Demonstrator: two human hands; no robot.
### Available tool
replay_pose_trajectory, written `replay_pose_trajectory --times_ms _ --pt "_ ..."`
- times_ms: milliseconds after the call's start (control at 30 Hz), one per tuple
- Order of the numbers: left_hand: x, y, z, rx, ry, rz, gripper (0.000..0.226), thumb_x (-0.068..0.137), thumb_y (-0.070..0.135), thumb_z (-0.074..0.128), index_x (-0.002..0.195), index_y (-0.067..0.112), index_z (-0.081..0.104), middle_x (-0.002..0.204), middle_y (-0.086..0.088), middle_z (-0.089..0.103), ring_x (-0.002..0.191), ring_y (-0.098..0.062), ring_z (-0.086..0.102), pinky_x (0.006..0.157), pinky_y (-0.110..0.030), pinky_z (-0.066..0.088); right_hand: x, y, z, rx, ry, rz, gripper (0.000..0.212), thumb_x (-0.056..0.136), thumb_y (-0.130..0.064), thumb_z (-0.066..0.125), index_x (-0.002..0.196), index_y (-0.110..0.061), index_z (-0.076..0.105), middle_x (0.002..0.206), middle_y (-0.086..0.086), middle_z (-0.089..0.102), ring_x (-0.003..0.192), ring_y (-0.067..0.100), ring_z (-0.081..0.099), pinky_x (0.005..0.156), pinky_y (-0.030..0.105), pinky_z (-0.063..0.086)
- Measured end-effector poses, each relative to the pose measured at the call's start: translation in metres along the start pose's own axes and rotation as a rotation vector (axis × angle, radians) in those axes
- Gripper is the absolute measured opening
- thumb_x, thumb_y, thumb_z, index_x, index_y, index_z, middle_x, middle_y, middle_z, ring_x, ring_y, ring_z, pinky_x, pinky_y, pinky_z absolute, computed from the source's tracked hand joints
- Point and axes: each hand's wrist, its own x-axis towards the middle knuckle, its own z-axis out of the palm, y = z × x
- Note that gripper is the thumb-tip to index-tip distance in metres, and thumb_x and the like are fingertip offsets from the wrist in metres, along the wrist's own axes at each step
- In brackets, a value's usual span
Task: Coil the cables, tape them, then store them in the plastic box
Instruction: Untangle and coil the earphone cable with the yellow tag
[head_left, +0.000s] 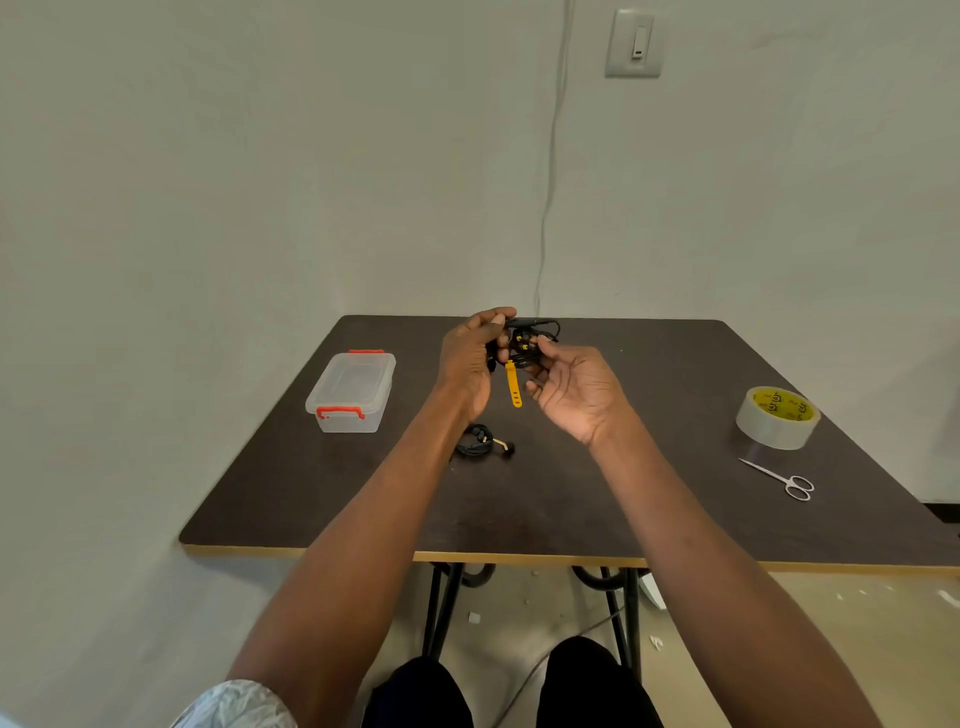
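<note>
Black coiled cable (524, 345) with one yellow rubber strap (513, 383): I grip it in my left hand (467, 364) and right hand (574, 392), fingers curled; one second black bundle (480, 441) lies on the dark matte table (675, 395).

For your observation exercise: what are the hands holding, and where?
Both the left hand and the right hand hold the black coiled cable at its bundled loops; its yellow strap dangles.

The left hand (470, 358) covers part of the black cable bundle (527, 345), whose windings are too small to count. The left forearm overlaps the second coil (480, 441) on the worktop (649, 493). The tape roll (777, 417) print is unreadable.
</note>
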Motion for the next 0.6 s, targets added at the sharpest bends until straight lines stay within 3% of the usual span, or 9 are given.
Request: replay_pose_trajectory --times_ms 133,233,400,500,600 --pt "0.000 0.000 0.000 -0.048 0.017 -0.051 0.016 0.094 0.003 0.051 0.095 0.004 0.068 0.057 0.000 0.050 0.048 -0.010 0.043 0.051 -0.020 0.039 0.001 -0.001 -0.002 -0.050 -0.042 0.018 0.015 0.083 -0.016 0.052 0.070 -0.013 0.060 0.089 0.009 0.061 0.075 0.019 0.059 0.057 0.028 0.038" --pt "-0.002 -0.001 0.001 -0.090 -0.016 -0.083 0.017 0.096 0.003 0.050 0.097 0.004 0.066 0.058 0.000 0.050 0.048 -0.010 0.044 0.050 -0.020 0.039 0.001 -0.005 -0.005 -0.155 -0.065 0.018 0.016 0.081 -0.020 0.061 0.067 -0.016 0.056 0.087 0.009 0.058 0.071 0.019 0.053 0.056 0.028 0.039" --pt "0.001 0.001 -0.004 -0.144 -0.091 -0.096 0.017 0.096 0.000 0.046 0.098 0.002 0.063 0.064 -0.003 0.054 0.053 -0.011 0.050 0.053 -0.020 0.045 -0.009 -0.021 -0.011 -0.445 -0.062 -0.047 0.002 0.091 -0.007 0.065 0.092 -0.008 0.064 0.077 0.005 0.067 0.063 0.014 0.059 0.055 0.023 0.048" --pt "0.002 0.007 -0.008 -0.136 -0.185 -0.179 0.014 0.094 0.006 0.047 0.094 0.004 0.061 0.063 -0.004 0.057 0.053 -0.015 0.053 0.054 -0.024 0.047 -0.009 -0.030 -0.018 -0.565 -0.032 -0.094 0.023 0.087 -0.001 0.067 0.110 0.000 0.064 0.079 0.009 0.063 0.060 0.015 0.056 0.049 0.020 0.043" --pt "0.005 0.015 -0.014 0.045 -0.315 -0.276 0.015 0.093 0.023 0.057 0.099 0.011 0.060 0.062 -0.005 0.057 0.056 -0.020 0.057 0.061 -0.029 0.048 -0.007 -0.039 -0.025 -0.767 -0.016 -0.176 0.028 0.085 0.002 0.069 0.112 -0.004 0.065 0.073 0.007 0.059 0.061 0.015 0.054 0.056 0.020 0.043"
